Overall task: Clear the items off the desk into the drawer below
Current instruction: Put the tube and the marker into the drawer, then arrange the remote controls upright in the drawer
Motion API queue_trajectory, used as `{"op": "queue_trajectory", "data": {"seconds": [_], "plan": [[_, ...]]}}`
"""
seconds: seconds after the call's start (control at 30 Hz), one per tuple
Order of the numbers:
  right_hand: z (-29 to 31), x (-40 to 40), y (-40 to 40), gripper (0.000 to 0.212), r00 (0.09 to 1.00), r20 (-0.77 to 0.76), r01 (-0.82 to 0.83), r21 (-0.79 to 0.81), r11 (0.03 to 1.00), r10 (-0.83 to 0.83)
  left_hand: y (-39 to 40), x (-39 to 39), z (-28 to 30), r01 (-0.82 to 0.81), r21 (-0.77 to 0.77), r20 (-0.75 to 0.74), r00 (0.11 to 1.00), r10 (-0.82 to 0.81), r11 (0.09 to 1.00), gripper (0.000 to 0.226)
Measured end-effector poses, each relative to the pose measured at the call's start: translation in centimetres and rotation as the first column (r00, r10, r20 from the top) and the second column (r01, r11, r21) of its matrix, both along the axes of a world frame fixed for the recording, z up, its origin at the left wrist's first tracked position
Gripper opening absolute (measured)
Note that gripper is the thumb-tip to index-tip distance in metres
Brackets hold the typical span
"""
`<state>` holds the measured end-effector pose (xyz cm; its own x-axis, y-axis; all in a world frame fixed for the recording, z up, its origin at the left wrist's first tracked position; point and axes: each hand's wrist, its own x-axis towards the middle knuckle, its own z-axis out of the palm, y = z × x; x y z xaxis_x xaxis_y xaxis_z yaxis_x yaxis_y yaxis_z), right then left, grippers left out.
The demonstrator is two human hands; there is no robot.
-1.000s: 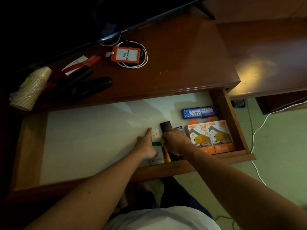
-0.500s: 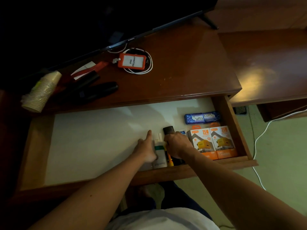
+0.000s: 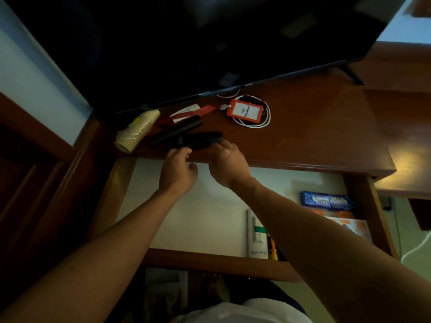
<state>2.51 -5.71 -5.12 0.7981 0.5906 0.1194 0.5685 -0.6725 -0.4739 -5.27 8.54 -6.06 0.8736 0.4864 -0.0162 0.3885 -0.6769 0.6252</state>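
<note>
- Both hands reach the dark case [image 3: 200, 139] at the desk [image 3: 303, 136] edge.
- Left hand [image 3: 178, 172]: fingers loosely curled, holding nothing.
- Right hand [image 3: 227, 165]: fingertips hidden; grip unclear.
- Drawer [image 3: 210, 262] boxes [image 3: 354, 227] half-covered by forearm.

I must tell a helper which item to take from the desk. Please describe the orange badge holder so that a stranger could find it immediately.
Look at the brown desk, just in front of the dark television's lower edge. There the orange badge holder lies flat on a coil of white cable, right of the paper cup stack. It alone is bright orange with a white printed card inside.
</note>
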Motion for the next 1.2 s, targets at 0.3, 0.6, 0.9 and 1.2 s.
{"op": "queue_trajectory", "data": {"seconds": [0.3,0.6,0.9,1.2], "plan": [[1.1,6.2,5.7,0.06,0.953,-0.053,-0.301,-0.294,0.907,0.299,7.2,5.1,1.8,0.052,0.303,-0.186,0.983,0.005,0.952,0.064],[0.0,7.2,6.8,0.067,0.947,-0.013,-0.303,-0.366,0.88,0.32,10.1,6.6,-0.1,0.186,0.32,-0.336,0.939,-0.073,0.929,0.067],[0.7,5.5,3.3,0.064,0.987,0.025,-0.141,-0.374,0.917,0.162,10.5,7.3,0.6,0.193,0.317,-0.256,0.96,-0.112,0.929,0.04],[0.0,-0.3,0.0,0.054,0.941,-0.191,0.244,-0.192,0.951,-0.28,3.9,2.4,0.8,0.222,0.322,-0.222,0.963,-0.155,0.92,0.05]]}}
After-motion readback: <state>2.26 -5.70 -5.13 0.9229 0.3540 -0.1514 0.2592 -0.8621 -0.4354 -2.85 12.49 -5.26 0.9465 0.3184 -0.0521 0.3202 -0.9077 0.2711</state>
